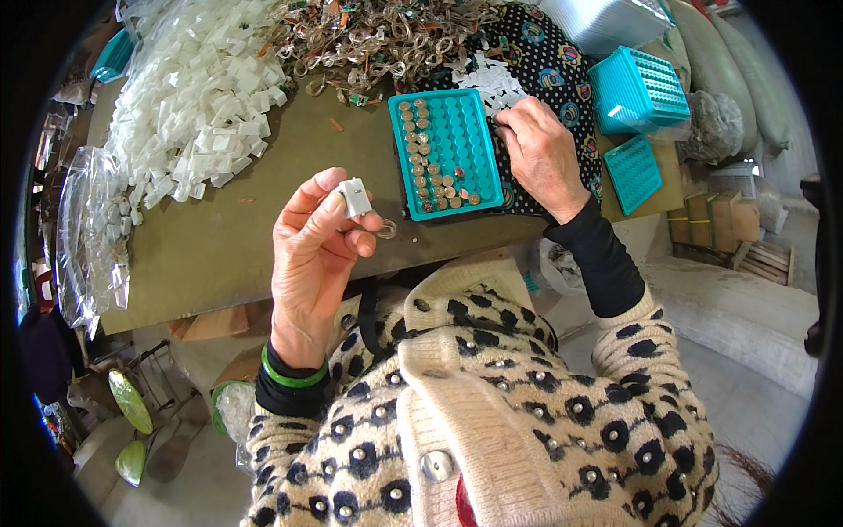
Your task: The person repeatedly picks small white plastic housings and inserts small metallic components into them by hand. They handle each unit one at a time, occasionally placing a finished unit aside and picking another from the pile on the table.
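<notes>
My left hand (312, 250) pinches a small white plastic case (356, 198) between thumb and fingers, above the near part of the table. A thin clear wire loop (386, 229) hangs beside its fingertips. My right hand (546, 156) is at the right edge of a teal tray (496, 180), its fingers bent together at a pile of small flat white pieces (492, 85). What those fingertips hold, if anything, is hidden. Round pockets cover the tray; shiny coin-shaped discs (421, 149) fill part of its left columns and near rows.
Many white plastic cases (206, 114) are heaped at the left beside clear plastic bags (88, 237). Tangled wire loops (378, 44) lie at the back. Stacked teal trays (637, 92) and one loose tray (632, 173) stand at the right, near a dark patterned cloth (562, 61).
</notes>
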### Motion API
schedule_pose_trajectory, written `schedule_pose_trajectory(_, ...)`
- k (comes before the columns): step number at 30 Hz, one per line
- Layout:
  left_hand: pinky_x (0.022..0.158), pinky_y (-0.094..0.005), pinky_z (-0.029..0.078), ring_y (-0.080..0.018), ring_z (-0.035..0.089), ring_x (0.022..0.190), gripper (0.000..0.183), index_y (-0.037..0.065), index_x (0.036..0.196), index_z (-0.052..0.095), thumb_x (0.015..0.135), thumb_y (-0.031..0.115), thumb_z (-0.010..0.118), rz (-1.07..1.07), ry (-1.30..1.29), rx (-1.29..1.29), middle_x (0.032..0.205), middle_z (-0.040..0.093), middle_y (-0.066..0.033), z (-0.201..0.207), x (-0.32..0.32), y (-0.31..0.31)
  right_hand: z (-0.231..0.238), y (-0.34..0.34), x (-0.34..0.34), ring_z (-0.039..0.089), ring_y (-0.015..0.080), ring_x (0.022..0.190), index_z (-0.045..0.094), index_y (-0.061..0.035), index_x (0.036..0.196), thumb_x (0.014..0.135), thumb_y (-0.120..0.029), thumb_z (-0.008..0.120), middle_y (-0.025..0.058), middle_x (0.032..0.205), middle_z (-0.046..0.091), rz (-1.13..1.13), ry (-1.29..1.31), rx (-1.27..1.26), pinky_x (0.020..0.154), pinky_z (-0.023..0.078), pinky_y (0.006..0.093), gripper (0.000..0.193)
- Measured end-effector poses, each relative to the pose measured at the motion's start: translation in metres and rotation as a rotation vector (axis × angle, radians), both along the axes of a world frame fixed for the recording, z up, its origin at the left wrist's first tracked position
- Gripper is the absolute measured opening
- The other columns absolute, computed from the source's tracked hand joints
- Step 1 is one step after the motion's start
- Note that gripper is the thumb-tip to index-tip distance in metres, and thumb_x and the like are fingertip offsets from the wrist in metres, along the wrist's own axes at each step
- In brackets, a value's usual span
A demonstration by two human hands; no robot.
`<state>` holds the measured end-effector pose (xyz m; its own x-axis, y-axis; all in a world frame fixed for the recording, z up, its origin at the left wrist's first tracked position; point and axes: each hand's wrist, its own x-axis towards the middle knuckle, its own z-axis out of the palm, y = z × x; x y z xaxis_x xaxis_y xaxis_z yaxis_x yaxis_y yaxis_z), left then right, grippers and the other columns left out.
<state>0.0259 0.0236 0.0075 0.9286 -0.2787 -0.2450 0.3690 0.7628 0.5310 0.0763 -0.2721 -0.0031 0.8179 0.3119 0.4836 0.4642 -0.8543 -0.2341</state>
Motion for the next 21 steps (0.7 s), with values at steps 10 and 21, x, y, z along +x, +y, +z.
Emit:
schedule_pose_trajectory(10,0.055,-0.0250,0.051,-0.0239,0.065,0.082,0.027,0.000,0.120,0.059,0.094,0.006,0.063,0.038,0.027,0.024,0.099,0.067,-0.0133,0.002,-0.001,0.003,0.004,-0.001,-0.004,0.062,0.0313,0.075,0.055,-0.0020,0.094,0.092,-0.002,0.059,0.0129,0.084,0.060,-0.038,-0.002,0.242,0.066,0.050,0.0381,0.004)
schedule_pose_trajectory(21,0.055,-0.0259,0.053,-0.0265,0.069,0.082,0.027,0.001,0.119,0.060,0.093,0.005,0.064,0.008,0.014,0.007,0.095,0.067,-0.0166,0.001,0.001,0.000,0.051,0.027,-0.037,0.056,0.0038,0.075,0.064,-0.0012,0.102,0.097,-0.005,0.060,-0.0014,0.087,0.062,0.101,0.474,0.943,0.068,0.048,0.0185,0.007)
